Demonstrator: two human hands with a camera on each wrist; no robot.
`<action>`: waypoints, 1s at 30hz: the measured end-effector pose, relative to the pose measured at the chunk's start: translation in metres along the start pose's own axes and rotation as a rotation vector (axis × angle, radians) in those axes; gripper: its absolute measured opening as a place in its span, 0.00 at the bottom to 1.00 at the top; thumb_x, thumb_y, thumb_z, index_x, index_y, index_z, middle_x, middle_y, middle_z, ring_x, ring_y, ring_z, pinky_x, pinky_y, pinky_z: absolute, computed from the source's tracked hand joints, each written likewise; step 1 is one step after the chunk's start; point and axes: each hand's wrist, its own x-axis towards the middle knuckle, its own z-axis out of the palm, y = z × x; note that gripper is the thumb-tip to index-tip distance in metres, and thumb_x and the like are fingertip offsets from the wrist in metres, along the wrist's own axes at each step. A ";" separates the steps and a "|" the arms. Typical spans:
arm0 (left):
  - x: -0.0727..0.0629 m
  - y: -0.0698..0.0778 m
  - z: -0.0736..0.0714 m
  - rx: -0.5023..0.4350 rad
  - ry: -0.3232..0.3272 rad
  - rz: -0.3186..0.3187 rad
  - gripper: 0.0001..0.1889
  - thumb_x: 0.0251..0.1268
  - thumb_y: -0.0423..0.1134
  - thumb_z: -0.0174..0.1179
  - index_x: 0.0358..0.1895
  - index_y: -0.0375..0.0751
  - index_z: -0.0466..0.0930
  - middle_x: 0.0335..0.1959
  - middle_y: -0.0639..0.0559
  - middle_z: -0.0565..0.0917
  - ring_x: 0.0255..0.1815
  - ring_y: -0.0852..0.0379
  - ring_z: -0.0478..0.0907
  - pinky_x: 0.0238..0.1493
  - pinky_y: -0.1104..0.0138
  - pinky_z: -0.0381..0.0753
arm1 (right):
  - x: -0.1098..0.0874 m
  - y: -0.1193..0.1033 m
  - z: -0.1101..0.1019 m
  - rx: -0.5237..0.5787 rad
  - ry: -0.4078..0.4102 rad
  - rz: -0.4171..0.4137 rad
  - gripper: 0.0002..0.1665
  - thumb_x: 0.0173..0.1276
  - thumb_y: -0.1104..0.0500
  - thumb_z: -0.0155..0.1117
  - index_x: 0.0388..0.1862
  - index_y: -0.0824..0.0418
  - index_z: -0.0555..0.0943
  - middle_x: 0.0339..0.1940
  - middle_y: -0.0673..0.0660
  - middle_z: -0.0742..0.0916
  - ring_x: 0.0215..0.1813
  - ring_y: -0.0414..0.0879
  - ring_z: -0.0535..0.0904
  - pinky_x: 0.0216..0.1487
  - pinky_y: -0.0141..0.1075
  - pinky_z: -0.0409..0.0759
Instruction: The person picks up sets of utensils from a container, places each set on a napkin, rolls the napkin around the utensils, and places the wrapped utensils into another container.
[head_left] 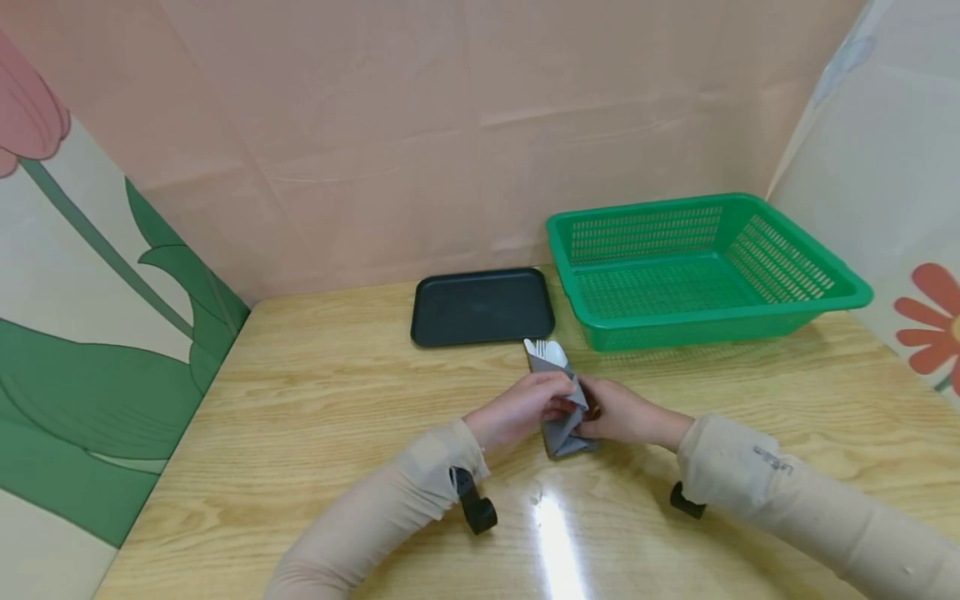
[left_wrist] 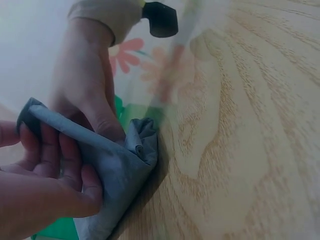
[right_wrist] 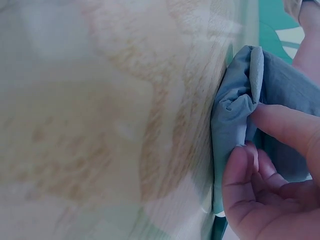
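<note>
A grey cloth napkin (head_left: pixel 558 433) lies slantwise on the table, folded around white cutlery. Out of its far end stick a fork (head_left: pixel 541 348), a spoon (head_left: pixel 556 353) and a slim third piece, probably a knife (head_left: pixel 529 346). My left hand (head_left: pixel 528 408) grips a raised flap of the napkin, its fingers curled behind the cloth in the left wrist view. From the other side my right hand (head_left: pixel 626 412) pinches the napkin's folded edge between thumb and fingers (right_wrist: pixel 240 175). The cloth hides the cutlery's lower parts.
Behind the napkin lies a black rectangular tray (head_left: pixel 483 308). A green plastic basket (head_left: pixel 720 325) with slotted walls stands at the back right, close to the tray. A pink-covered wall (head_left: pixel 375 150) rises behind the wooden table (head_left: pixel 300 392).
</note>
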 end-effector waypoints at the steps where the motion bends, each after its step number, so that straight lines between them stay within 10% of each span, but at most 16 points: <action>1: 0.000 0.000 0.000 -0.003 -0.002 0.001 0.14 0.71 0.34 0.41 0.24 0.48 0.68 0.27 0.61 0.73 0.33 0.67 0.72 0.42 0.74 0.70 | 0.000 0.001 0.000 0.000 0.001 0.001 0.27 0.53 0.66 0.67 0.50 0.75 0.70 0.39 0.66 0.84 0.41 0.50 0.81 0.38 0.34 0.81; 30: 0.009 -0.014 0.003 0.043 0.025 0.019 0.13 0.69 0.32 0.44 0.24 0.47 0.70 0.27 0.62 0.74 0.32 0.68 0.72 0.40 0.76 0.71 | -0.003 -0.002 0.002 -0.132 0.090 0.020 0.25 0.47 0.64 0.73 0.42 0.70 0.73 0.36 0.62 0.84 0.38 0.47 0.78 0.39 0.36 0.76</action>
